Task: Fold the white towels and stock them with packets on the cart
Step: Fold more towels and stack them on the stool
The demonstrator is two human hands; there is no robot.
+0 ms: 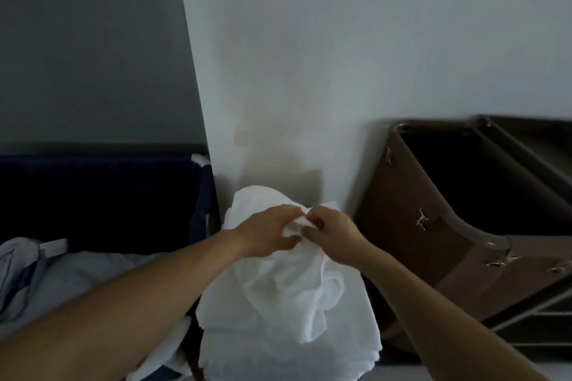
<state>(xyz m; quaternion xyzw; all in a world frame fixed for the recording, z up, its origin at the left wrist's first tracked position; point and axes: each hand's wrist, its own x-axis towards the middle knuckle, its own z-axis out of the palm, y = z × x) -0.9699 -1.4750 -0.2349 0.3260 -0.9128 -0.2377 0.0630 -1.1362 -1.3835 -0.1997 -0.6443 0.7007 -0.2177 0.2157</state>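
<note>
While both bare forearms are reaching in from six o'clock, the left hand (266,230) and the right hand (329,232) are meeting just below the middle of the view, their fingertips nearly touching. Each hand is pinching the same bunched edge of the white towel (288,288) with curled fingers, the left coming at it from nine o'clock and the right from three o'clock. The towel is hanging from that shared grip in loose, crumpled folds and draping down toward six o'clock. It is lying over a flatter layer of white cloth (216,315); whether that layer is folded towels cannot be told. At three o'clock from the hands, the brown cart (433,226) is standing apart from the towel, its dark fabric bag gaping open and small metal clips showing along its side. At nine o'clock a dark blue bin (93,195) is sitting below the grey wall (93,40). At eight o'clock, crumpled pale blue-grey linen (46,272) is lying beside the left forearm. A white wall (340,40) is filling twelve o'clock.
</note>
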